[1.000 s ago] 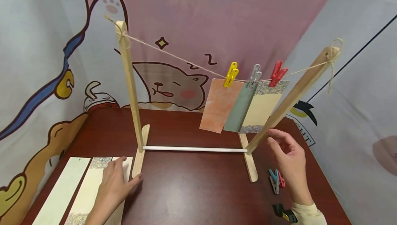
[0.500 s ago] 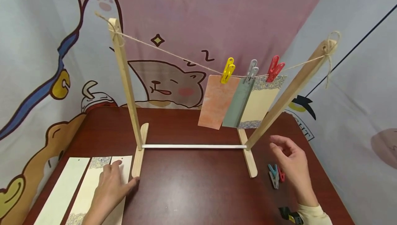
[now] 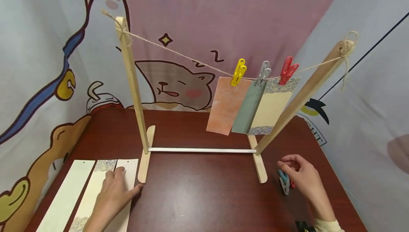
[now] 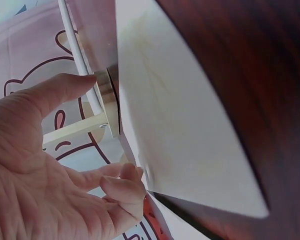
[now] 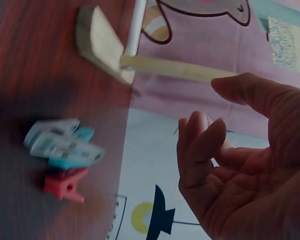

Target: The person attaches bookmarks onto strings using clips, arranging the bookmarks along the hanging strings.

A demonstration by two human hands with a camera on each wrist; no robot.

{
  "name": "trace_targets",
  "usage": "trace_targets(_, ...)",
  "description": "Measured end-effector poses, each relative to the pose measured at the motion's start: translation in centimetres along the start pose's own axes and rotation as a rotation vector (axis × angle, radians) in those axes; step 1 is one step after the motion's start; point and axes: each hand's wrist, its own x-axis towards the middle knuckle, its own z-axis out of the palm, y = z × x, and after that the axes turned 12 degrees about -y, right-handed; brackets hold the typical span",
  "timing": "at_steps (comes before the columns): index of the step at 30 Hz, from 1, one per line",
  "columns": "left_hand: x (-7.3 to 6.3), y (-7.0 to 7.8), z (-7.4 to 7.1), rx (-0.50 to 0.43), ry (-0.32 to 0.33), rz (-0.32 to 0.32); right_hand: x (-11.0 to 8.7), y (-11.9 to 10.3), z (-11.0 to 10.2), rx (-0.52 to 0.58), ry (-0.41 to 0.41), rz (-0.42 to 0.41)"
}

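My left hand (image 3: 113, 193) rests over the paper strips at the front left, its fingertips on the right-hand white strip (image 3: 130, 177) near its punched hole. Beside it lie a cream strip with lace-print ends (image 3: 97, 185) and a plain pale strip (image 3: 68, 191). My right hand (image 3: 305, 180) hovers at the small pile of clothespins, fingers loosely bent, with nothing between thumb and fingertips. The pile has a grey clothespin (image 5: 65, 145), a blue clothespin (image 5: 85, 134) partly under it, and a red clothespin (image 5: 65, 185).
A wooden rack with a left post (image 3: 132, 86), right post (image 3: 306, 93) and white rod (image 3: 202, 150) stands mid-table. From its sagging string (image 3: 179, 54) hang an orange card (image 3: 228, 107), green card (image 3: 246, 113) and lace-print card (image 3: 273, 106), pinned by yellow, grey and red clothespins.
My right hand has come down from beside the right post to the clothespin pile. The left hand stays on the strips, almost unmoved.
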Motion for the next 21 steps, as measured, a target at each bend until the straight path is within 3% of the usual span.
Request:
trace_targets(9,-0.2,-0.8,0.0,-0.030,0.027,-0.039,0.7,1.5,0.3,-0.162,-0.084,0.062)
trace_targets(21,-0.3,-1.4,0.2,-0.025,0.034,-0.066,0.5,2.8,0.8,-0.197,-0.081,0.046)
